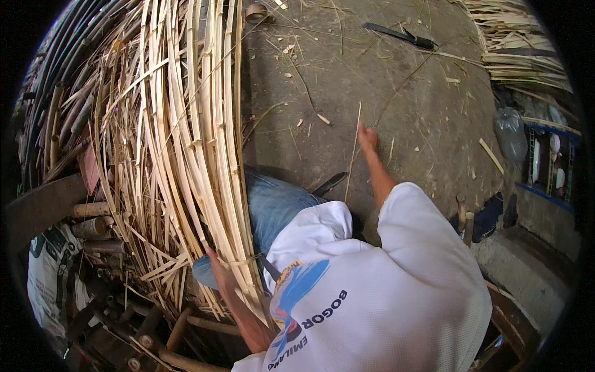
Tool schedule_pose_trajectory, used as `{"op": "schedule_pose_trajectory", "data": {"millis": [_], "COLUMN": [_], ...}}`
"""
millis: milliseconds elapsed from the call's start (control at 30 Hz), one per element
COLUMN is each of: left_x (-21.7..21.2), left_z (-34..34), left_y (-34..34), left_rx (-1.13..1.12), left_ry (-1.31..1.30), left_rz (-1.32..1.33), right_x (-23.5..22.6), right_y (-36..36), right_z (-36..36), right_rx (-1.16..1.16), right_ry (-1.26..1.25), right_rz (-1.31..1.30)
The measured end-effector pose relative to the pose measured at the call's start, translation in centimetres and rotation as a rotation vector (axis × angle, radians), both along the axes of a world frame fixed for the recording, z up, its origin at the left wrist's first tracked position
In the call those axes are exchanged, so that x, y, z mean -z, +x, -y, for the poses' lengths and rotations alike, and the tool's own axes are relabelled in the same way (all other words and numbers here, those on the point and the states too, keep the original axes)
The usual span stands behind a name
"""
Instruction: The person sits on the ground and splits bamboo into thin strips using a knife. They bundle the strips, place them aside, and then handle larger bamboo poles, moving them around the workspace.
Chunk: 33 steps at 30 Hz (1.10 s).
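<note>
A long bundle of split bamboo strips (214, 155) stretches away from me across my jeans-clad leg (279, 198). A thin band (242, 261) crosses its near end. My left hand (217, 263) grips the left side of this near end, with most of its fingers hidden by the strips. Out to the right, my right hand (368, 137) is closed in front of me over the floor. A thin pale strip (352, 158) runs along its left edge; whether the fingers hold it is unclear. Close to my knee a dark blade (330, 184) lies on the floor.
Loose bamboo strips (124, 161) and dark poles (52, 80) pile up on the left. A machete (400, 36) and scattered shavings lie on the concrete floor (415, 124). More strips (520, 43) are stacked far right, above a blue-framed rack (548, 161). A white sack (49, 279) stands lower left.
</note>
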State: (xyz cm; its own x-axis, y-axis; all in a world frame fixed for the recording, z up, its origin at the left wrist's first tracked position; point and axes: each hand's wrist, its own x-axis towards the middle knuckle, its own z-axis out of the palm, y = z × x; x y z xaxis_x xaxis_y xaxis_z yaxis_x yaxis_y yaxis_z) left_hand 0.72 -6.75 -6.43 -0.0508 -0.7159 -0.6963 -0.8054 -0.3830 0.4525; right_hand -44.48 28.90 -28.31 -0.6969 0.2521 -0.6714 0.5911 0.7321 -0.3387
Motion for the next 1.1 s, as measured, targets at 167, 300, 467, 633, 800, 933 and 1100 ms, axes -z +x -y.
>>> {"op": "schedule_pose_trajectory", "data": {"millis": [167, 300, 467, 633, 800, 933, 1100], "left_x": [0.6, 1.0, 1.7, 0.1, 0.1, -1.5, -2.5], "left_z": [0.0, 0.0, 1.2, -0.1, -0.1, 0.1, -0.4], "left_y": [0.5, 0.8, 1.6, 0.1, -0.1, -1.2, -2.0], "left_rx": [0.007, -0.002, -0.053, -0.037, -0.066, -0.022, -0.116], "left_ry": [-0.046, -0.043, 0.072, 0.072, 0.087, 0.116, 0.112], "left_rz": [0.053, 0.043, -0.069, -0.1, -0.182, -0.171, -0.182], "right_x": [4.6, 6.7, 12.8, 1.3, -6.3, -9.6, -6.6], "right_y": [11.1, 12.4, 11.1, 4.0, -3.4, -3.2, -2.0], "right_z": [0.3, 0.7, -3.1, -3.5, -2.3, 3.1, 4.6], "right_rx": [-0.152, -0.108, 0.041, 0.382, 0.309, 0.294, 0.414], "right_ry": [0.222, 0.245, 0.1, -0.623, -1.297, -1.318, -1.291], "right_rz": [-0.14, -0.197, -0.262, -0.2, 0.082, -0.008, -0.04]}}
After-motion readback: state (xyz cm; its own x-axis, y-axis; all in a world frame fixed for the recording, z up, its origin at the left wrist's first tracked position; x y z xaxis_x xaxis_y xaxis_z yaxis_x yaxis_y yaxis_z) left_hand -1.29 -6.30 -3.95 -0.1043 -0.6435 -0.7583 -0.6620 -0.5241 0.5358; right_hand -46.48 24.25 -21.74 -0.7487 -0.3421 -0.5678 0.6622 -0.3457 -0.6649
